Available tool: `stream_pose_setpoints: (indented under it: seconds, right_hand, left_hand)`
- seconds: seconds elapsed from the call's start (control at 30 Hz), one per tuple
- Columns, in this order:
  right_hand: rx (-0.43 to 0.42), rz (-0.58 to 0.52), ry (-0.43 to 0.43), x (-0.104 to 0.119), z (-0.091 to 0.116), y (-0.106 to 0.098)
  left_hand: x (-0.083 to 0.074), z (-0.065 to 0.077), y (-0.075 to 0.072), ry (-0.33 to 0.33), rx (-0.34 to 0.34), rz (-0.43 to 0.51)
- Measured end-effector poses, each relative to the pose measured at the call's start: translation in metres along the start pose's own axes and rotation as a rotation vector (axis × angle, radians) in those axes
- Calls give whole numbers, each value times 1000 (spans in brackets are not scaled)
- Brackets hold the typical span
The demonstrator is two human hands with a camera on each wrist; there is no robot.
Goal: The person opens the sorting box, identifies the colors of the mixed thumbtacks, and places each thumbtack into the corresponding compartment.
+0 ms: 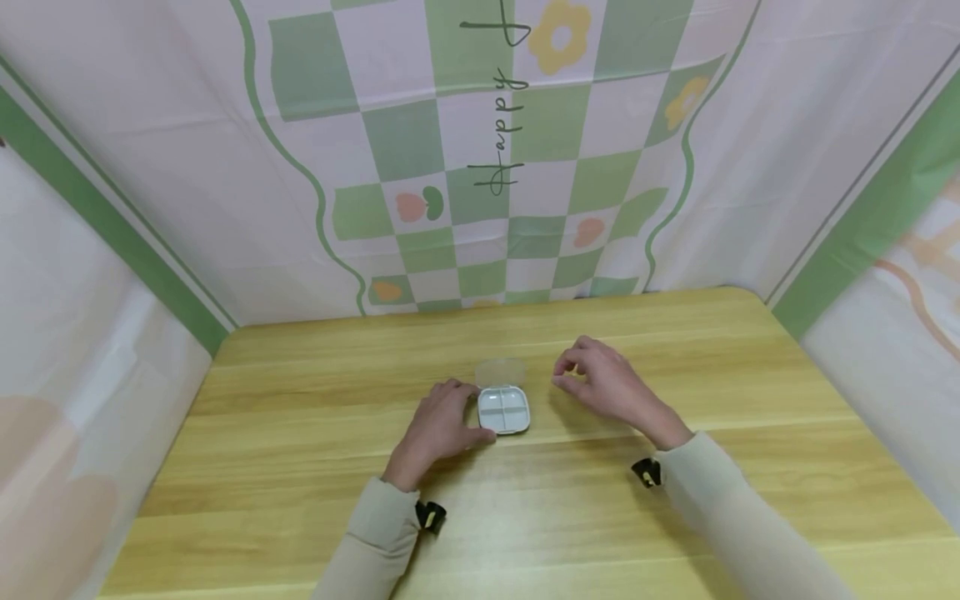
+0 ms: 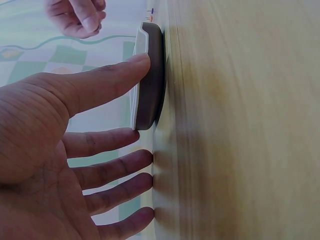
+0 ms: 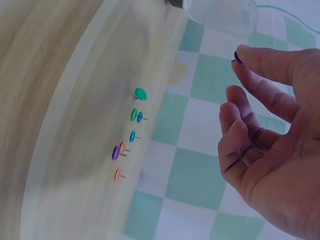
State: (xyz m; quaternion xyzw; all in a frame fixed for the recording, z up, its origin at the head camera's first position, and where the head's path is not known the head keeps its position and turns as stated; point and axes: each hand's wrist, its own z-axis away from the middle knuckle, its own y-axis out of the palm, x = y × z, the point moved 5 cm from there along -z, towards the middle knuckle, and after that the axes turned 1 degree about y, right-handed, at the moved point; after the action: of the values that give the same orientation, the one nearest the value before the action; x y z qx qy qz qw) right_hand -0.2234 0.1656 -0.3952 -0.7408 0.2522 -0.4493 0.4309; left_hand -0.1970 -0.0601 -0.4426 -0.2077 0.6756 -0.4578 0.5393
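Note:
A small white pill box (image 1: pixel 504 410) with four compartments lies on the table, its clear lid (image 1: pixel 500 372) raised at the back. From the left wrist, its dark outer side (image 2: pixel 152 80) shows. My left hand (image 1: pixel 442 423) holds the box between thumb, on the near edge, and index finger, at the left side; the other fingers are spread with tips near the table. To the right of the box, my right hand (image 1: pixel 600 379) is raised above the table. Between its thumb and index finger it pinches a purple thumbtack (image 3: pixel 238 58); the remaining fingers are curled.
Several thumbtacks lie on the table in the right wrist view, among them a large green tack (image 3: pixel 141 94), a blue tack (image 3: pixel 132 136) and an orange tack (image 3: pixel 117 174). The wooden table (image 1: pixel 300 500) is bordered by a patterned cloth (image 1: pixel 480 167) behind it.

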Motion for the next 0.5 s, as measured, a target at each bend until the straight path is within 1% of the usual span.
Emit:
stream_pose_setpoints:
  seconds: [0.5]
  right_hand:
    - [5,-68,1,10,-7,14]
  left_hand:
    - [-1,0,-1,-12,5,-1]
